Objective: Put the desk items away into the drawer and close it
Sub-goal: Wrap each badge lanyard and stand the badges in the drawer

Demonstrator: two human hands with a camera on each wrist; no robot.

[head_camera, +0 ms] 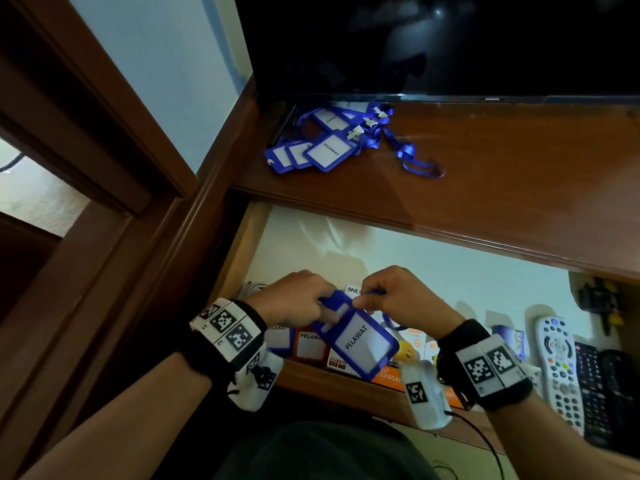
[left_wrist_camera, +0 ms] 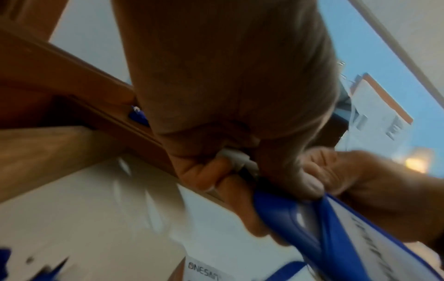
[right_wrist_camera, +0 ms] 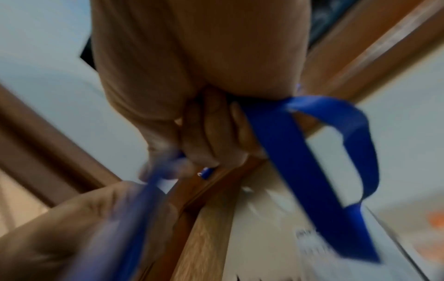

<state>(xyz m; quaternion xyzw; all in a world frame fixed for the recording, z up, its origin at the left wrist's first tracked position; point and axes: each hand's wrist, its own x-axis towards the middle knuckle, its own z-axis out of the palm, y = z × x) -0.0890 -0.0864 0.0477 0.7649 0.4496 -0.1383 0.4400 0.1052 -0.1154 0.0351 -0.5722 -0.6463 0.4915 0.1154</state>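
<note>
Both hands working over the open drawer. Left hand is gripping the top edge of a blue badge holder w/ "PELAWAT" card inside, fingers curled round it; left wrist cam is showing thumb and fingers pinching at the white clip at the holder's top. Right hand is pinching the blue lanyard strap, fingers curled tight; strap is looping out past the hand in right wrist cam. That view is heavily motion-blurred, so exact finger placement there is unclear.

Held holder is hanging tilted above the drawer's front portion, not touching the contents as far as I can tell.

Inside drawer: more badge cards lying flat near the front, one red-framed, another blue-framed; a small white box marked "ONES..." partly hidden behind the hands; orange charger box under the held holder; white remote and a black remote lying side by side at the right end.

On the desk top, pile of blue badge holders w/ lanyards is sitting near the back left corner, just below the dark TV screen. Well apart from the hands.

Drawer is standing pulled out.
</note>
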